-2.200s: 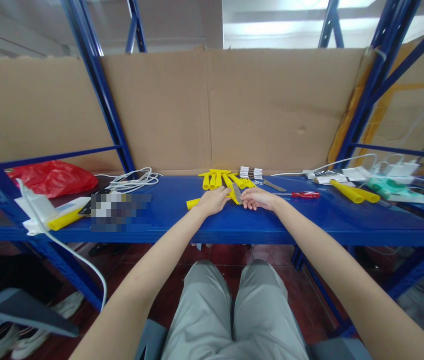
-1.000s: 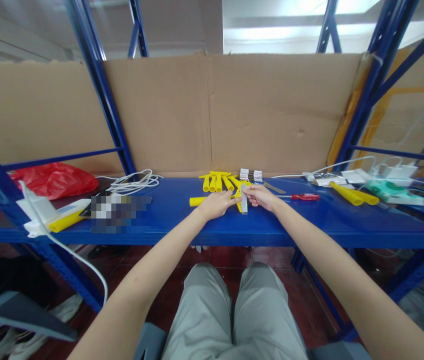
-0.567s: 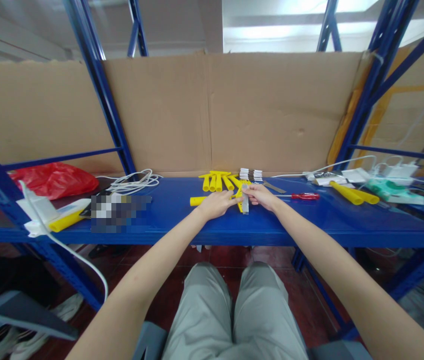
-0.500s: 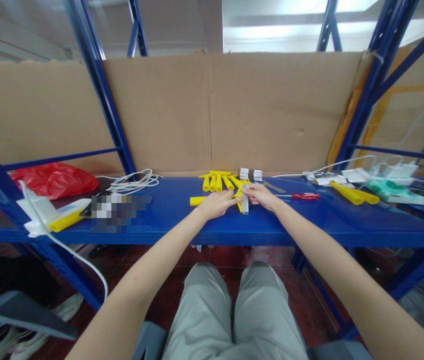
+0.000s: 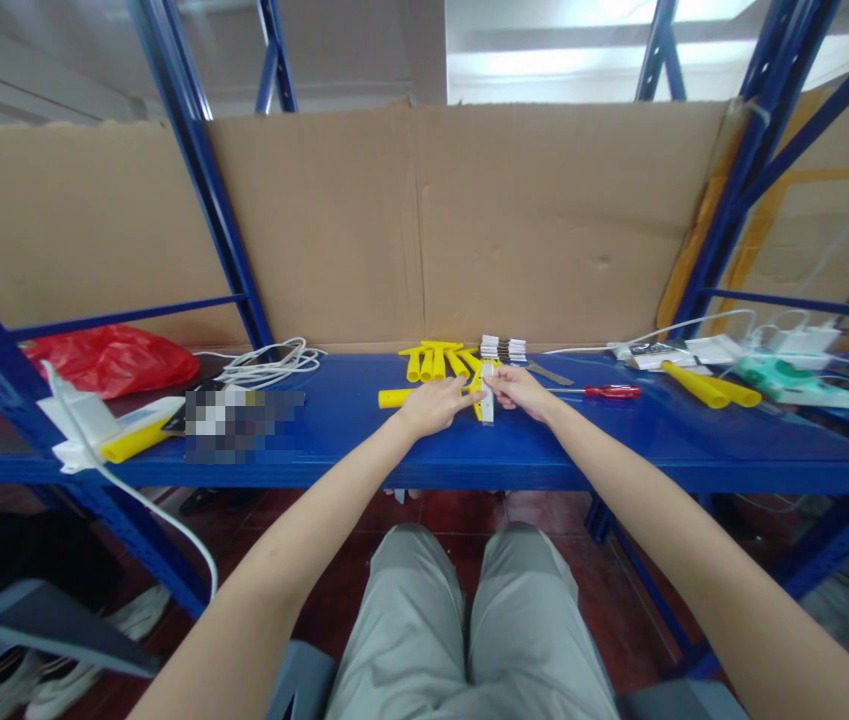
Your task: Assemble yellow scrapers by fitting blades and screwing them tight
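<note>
Blue metal workbench [image 5: 349, 430] carries the parts. Left hand [image 5: 435, 404], loosely curled, grips a yellow plastic T-shaped handle [image 5: 392, 399]; right hand [image 5: 518, 388] pinches a flat grey metal strip [image 5: 488, 409] against its end. Fastening cannot be confirmed; yellow plastic handles [image 5: 438, 366] behind show no strips.

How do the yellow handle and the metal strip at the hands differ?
Shape: yellow handle has a rounded grip; metal strip is flat and narrow.
Pose: the handle's grip lies sideways; the strip runs front to back.
Hold: left hand covers part of the handle; right hand pinches the strip.
Shared: each has a hand on it.
</note>
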`<state>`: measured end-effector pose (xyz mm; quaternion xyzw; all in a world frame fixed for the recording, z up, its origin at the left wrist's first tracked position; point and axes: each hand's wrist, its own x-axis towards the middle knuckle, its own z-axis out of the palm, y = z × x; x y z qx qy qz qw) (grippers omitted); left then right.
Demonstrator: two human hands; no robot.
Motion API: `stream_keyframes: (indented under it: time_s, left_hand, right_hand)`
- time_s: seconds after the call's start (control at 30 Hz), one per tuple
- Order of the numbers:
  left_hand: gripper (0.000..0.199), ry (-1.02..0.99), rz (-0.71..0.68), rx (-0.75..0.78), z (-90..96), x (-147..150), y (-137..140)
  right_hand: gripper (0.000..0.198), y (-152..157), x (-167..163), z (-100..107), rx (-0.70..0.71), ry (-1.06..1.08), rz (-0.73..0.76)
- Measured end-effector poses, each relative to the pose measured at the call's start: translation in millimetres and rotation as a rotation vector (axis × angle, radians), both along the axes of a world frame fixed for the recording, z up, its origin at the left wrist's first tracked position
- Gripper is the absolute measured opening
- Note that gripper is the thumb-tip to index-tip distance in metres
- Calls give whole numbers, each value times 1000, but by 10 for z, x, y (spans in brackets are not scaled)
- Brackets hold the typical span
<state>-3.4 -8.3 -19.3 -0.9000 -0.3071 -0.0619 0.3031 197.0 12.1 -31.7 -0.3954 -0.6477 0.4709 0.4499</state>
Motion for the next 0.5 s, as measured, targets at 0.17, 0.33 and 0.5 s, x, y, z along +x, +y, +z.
stream_keyframes:
  time_s: [0.17, 0.33, 0.5]
  left_hand:
    - [54, -16, 53, -15, 18, 10, -20]
    - [53, -85, 93, -32, 13, 0, -23]
    - [52, -139, 106, -42, 0, -19, -22]
  right_hand:
    - [31, -35, -3, 20, -3, -26, -6]
    - [20, -77, 4, 49, 3, -93, 46]
    - [19, -74, 16, 48, 67, -230, 120]
